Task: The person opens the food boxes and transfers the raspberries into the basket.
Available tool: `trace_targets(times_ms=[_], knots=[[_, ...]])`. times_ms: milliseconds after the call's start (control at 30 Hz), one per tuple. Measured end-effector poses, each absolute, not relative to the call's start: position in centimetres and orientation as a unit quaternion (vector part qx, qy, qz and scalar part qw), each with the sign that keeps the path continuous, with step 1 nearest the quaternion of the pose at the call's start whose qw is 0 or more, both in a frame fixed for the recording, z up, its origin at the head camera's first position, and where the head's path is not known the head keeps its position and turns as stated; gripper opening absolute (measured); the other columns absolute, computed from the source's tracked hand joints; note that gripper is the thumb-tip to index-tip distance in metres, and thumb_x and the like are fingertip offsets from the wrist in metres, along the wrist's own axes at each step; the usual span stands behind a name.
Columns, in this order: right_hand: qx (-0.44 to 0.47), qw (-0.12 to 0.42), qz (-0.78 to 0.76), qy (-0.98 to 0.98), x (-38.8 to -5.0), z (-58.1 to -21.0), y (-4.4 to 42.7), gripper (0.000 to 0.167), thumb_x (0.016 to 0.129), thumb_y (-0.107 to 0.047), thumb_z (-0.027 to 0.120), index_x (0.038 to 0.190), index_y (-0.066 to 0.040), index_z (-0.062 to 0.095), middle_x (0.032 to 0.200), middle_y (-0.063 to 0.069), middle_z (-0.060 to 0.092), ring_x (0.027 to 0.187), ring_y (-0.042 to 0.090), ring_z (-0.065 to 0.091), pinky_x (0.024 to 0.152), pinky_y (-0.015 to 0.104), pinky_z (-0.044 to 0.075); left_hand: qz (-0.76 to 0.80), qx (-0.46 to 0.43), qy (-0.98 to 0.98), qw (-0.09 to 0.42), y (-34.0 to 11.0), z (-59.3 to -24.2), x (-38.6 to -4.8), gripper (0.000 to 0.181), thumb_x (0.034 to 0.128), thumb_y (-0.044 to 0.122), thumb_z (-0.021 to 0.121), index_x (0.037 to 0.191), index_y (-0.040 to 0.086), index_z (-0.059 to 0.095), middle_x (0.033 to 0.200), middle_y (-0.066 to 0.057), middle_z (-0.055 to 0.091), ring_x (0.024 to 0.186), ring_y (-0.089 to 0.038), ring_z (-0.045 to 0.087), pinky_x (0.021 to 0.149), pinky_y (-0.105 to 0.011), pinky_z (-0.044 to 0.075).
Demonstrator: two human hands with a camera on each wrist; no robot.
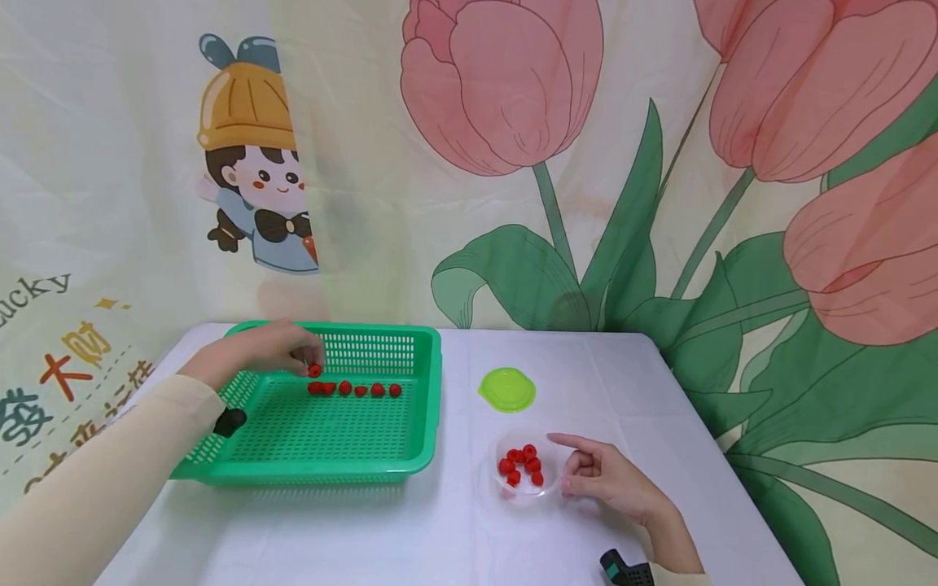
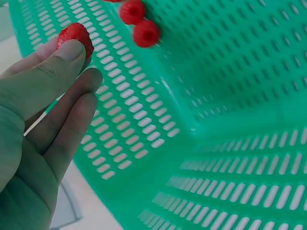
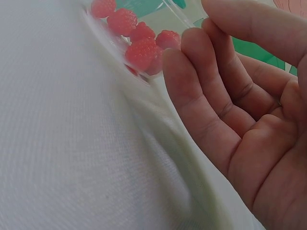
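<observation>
My left hand (image 1: 274,348) pinches a red raspberry (image 2: 76,39) between thumb and fingertips, above the back left part of a green plastic basket (image 1: 315,470). Below it, a row of several raspberries (image 1: 345,388) lies on the basket floor along the back wall; two raspberries (image 2: 146,33) also show in the left wrist view. On the table, a clear plastic bowl (image 1: 529,498) contains several more raspberries (image 1: 532,465). At the bowl's right side is my right hand (image 1: 608,478), index finger extended by the rim and the other fingers loosely bent, with nothing gripped.
A bright green lid (image 1: 507,390) lies flat behind the bowl. White cloth covers the table (image 1: 352,533). Behind its far edge hangs a printed curtain (image 1: 366,268) with tulips and a cartoon figure.
</observation>
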State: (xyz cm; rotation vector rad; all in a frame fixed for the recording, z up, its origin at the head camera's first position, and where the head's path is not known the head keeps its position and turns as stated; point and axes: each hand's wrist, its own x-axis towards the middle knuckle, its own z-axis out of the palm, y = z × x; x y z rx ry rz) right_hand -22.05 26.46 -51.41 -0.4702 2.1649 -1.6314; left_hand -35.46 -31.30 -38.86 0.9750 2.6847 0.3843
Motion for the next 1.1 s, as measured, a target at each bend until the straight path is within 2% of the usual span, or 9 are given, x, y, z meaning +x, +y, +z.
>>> trace_targets(times_ms=[267, 600, 1100], knots=[[-0.166, 0.193, -0.581, 0.773, -22.1, -51.6, 26.5, 0.070, 0.094, -0.017, 0.083, 0.156, -0.009, 0.052, 0.097, 0.010, 0.068, 0.082, 0.017, 0.066, 0.078, 0.026, 0.060, 0.114, 0.313, 0.932, 0.145, -32.6, -40.4, -36.0, 0.018, 0.0935, -0.002, 0.076, 0.099, 0.014, 0.071, 0.091, 0.005, 0.068, 0.083, -0.011, 0.060, 0.074, -0.031, 0.055], [-0.169, 0.192, -0.583, 0.771, -22.1, -51.5, 26.5, 0.071, 0.094, -0.017, 0.083, 0.157, -0.009, 0.051, 0.096, 0.010, 0.067, 0.081, 0.016, 0.066, 0.078, 0.025, 0.059, 0.115, 0.304, 0.932, 0.164, -33.3, -41.6, -36.6, 0.020, 0.0903, -0.006, 0.077, 0.100, 0.011, 0.071, 0.096, 0.001, 0.070, 0.087, -0.014, 0.063, 0.074, -0.032, 0.057], [-0.164, 0.190, -0.584, 0.772, -22.0, -51.3, 26.4, 0.070, 0.094, -0.015, 0.082, 0.157, -0.009, 0.051, 0.097, 0.010, 0.068, 0.082, 0.017, 0.067, 0.078, 0.026, 0.060, 0.087, 0.265, 0.942, 0.185, -33.2, -42.9, -36.8, 0.020, 0.0894, -0.006, 0.076, 0.096, 0.012, 0.071, 0.093, 0.001, 0.068, 0.084, -0.016, 0.057, 0.072, -0.035, 0.053]])
